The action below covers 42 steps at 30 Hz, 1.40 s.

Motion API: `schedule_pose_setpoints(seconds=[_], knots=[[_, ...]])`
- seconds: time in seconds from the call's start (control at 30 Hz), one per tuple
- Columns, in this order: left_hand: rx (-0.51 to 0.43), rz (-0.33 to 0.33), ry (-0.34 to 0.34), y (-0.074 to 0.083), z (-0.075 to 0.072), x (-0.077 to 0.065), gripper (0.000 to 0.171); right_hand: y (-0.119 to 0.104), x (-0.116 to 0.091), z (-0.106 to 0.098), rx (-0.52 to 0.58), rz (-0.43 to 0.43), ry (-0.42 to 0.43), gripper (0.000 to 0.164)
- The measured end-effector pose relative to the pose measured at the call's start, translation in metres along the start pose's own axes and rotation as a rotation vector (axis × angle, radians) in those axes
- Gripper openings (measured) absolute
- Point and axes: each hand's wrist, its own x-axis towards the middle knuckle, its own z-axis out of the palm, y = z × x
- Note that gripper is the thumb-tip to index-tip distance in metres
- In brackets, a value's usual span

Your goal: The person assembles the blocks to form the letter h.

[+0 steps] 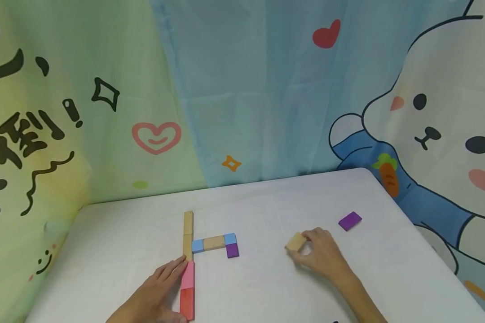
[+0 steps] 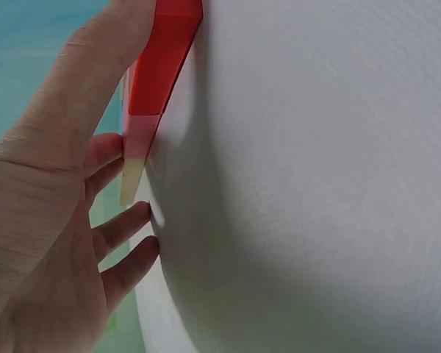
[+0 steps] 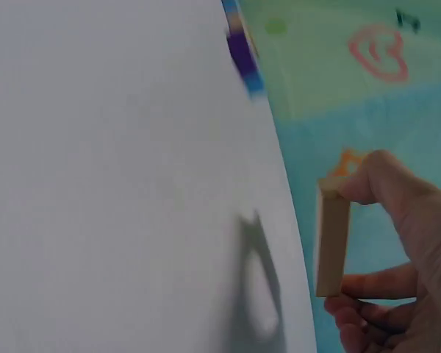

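On the white table a column of flat blocks runs toward me: two natural wood blocks (image 1: pixel 187 235), a pink block (image 1: pixel 187 275) and a red block (image 1: pixel 187 303). My left hand (image 1: pixel 155 291) lies along the column's left side, its fairly straight fingers reaching the pink block and its thumb by the red one. From the column a row extends right: a blue block (image 1: pixel 197 246), a wood block (image 1: pixel 213 242) and another blue block (image 1: pixel 230 238), with a purple block (image 1: pixel 232 250) below it. My right hand (image 1: pixel 323 253) pinches a plain wood block (image 3: pixel 333 239) by its ends, above the table.
A loose purple block (image 1: pixel 350 221) lies on the table to the right, beyond my right hand. A printed curtain (image 1: pixel 242 89) hangs along the back of the table (image 1: pixel 266 296), and its bear picture spreads past the right edge.
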Motion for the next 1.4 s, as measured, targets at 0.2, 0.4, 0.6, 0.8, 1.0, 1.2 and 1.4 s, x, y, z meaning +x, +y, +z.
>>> schedule_pose_setpoints(seconds=[0.2,0.4,0.6,0.8,1.0,1.2,1.4], knots=[[-0.034,-0.022,-0.018,0.000,-0.003,0.000,0.124,-0.061,-0.001,0.027,0.002,-0.344,-0.121,0.051],[-0.041,-0.024,-0.021,0.001,-0.002,0.000,0.123,-0.083,0.010,0.050,0.030,-0.639,-0.124,0.050],[-0.040,-0.018,-0.026,0.001,-0.001,0.000,0.123,-0.083,0.015,0.059,-0.008,-0.671,-0.194,0.050],[-0.041,-0.044,-0.020,-0.001,-0.002,0.000,0.124,-0.084,0.019,0.060,-0.033,-0.679,-0.238,0.050],[-0.025,0.008,-0.002,-0.002,-0.001,0.000,0.122,-0.086,0.020,0.061,-0.028,-0.691,-0.242,0.048],[-0.023,-0.003,-0.011,0.000,-0.001,0.000,0.123,-0.086,0.020,0.062,-0.044,-0.673,-0.263,0.048],[-0.033,-0.023,-0.019,-0.001,-0.001,0.000,0.124,-0.087,0.021,0.063,-0.059,-0.639,-0.284,0.050]])
